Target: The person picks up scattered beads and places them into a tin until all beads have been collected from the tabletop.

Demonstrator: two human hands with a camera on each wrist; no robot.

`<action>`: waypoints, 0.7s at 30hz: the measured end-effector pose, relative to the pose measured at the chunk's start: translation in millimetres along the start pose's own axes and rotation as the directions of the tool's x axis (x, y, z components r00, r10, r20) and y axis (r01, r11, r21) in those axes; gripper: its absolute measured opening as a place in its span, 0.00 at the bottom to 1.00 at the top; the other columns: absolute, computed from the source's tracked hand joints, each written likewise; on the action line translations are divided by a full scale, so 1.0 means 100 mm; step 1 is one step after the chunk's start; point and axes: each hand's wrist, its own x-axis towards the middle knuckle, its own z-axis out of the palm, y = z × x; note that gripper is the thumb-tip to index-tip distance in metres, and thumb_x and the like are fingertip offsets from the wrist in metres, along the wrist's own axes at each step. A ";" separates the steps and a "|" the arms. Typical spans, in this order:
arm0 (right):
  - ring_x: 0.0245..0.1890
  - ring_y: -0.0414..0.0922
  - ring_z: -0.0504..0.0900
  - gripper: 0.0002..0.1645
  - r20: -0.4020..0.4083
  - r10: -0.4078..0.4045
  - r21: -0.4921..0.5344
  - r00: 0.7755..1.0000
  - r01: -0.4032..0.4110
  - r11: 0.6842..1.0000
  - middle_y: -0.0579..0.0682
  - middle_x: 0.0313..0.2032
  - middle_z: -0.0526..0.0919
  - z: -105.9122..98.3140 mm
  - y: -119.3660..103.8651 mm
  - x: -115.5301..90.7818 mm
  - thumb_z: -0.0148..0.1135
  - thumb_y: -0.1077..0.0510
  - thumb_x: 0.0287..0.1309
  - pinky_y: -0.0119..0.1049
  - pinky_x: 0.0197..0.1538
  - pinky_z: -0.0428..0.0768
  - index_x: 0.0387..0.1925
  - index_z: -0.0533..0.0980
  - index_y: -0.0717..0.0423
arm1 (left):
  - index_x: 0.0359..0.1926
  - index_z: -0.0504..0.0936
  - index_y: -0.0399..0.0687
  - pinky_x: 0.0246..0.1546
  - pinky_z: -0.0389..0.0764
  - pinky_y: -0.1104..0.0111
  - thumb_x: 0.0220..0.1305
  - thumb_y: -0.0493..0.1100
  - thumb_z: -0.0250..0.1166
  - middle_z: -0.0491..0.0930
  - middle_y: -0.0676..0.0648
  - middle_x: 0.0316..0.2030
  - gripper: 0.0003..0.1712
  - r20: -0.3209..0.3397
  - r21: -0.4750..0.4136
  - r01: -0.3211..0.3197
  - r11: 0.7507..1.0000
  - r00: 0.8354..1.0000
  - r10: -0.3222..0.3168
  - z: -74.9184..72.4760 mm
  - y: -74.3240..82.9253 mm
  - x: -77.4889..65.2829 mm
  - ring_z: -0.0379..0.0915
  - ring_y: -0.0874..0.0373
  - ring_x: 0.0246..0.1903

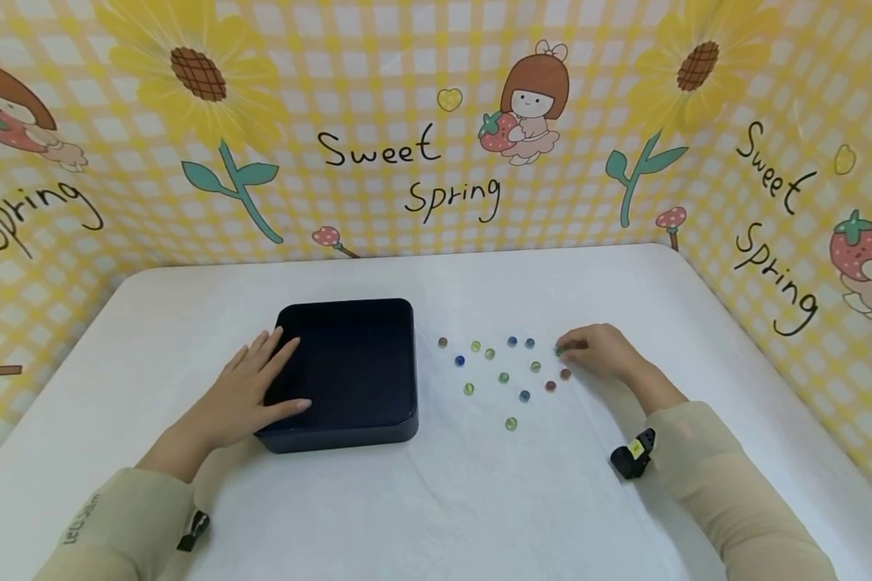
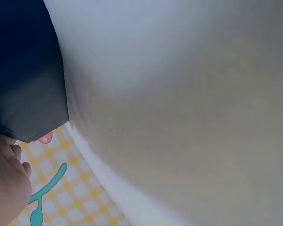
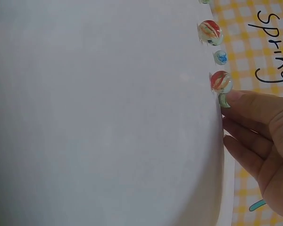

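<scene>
A dark navy square tray (image 1: 341, 433) stands left of centre on the white table. My left hand (image 1: 243, 391) rests over its left rim with fingers spread, the thumb reaching inside; in the left wrist view, that hand (image 2: 9, 176) shows beside the tray's wall (image 2: 30, 101). To the right of the tray, several glass marbles lie scattered, among them a blue marble (image 1: 459, 361) and a yellow-green marble (image 1: 511, 424). At their right edge my right hand (image 1: 599, 351) pinches a green marble (image 1: 559, 351) between thumb and fingers, down at the table surface. The right wrist view shows this green marble (image 3: 224, 100) at the thumb tip.
Two reddish-brown marbles, one nearer (image 1: 550, 386) and one farther right (image 1: 565, 374), lie just in front of the right hand. A yellow checked cloth wall (image 1: 378, 218) rises behind the table and along both sides. Each sleeve carries a small black wrist camera (image 1: 634, 456).
</scene>
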 end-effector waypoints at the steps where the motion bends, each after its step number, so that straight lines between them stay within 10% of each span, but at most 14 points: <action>1: 0.40 0.49 0.75 0.10 -0.001 -0.004 -0.006 1.000 0.004 1.000 0.53 0.36 0.80 0.00 0.00 0.01 0.60 0.61 0.49 0.43 0.43 0.71 0.37 0.79 0.58 | 0.66 0.41 0.46 0.59 0.27 0.59 0.54 0.65 0.52 0.34 0.38 0.65 0.49 0.001 -0.004 -0.001 1.000 1.000 0.001 0.00 0.00 0.00 0.24 0.48 0.63; 21: 0.40 0.49 0.76 0.09 -0.002 0.005 0.003 1.000 -0.005 1.000 0.52 0.36 0.81 -0.01 -0.01 0.02 0.59 0.61 0.50 0.43 0.45 0.71 0.35 0.80 0.58 | 0.66 0.41 0.46 0.58 0.36 0.52 0.54 0.64 0.52 0.33 0.39 0.65 0.48 0.013 -0.039 0.011 0.999 1.000 -0.010 0.00 -0.01 0.00 0.25 0.47 0.63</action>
